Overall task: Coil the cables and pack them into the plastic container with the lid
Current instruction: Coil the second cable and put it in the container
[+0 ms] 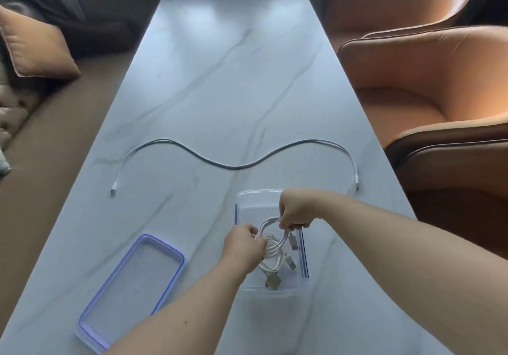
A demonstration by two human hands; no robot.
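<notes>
My left hand (244,240) and right hand (295,213) both pinch a coiled white cable (270,237) over the open clear container (257,199). A dark cable (233,165) lies uncoiled farther away; the lid (132,277) waits on the left.

On the table (220,79) we find the container (258,193) near our edge, with the lid (132,277) lying flat just left of it. Over the container we hold a coiled cable (270,244), our left hand (243,247) on its near-left side and our right hand (295,213) on its far-right side. Behind the container a loose cable (233,167) stretches left to right across the table. Two chairs (426,85) stand to the table's right, and a cushion (33,49) lies to its left.
</notes>
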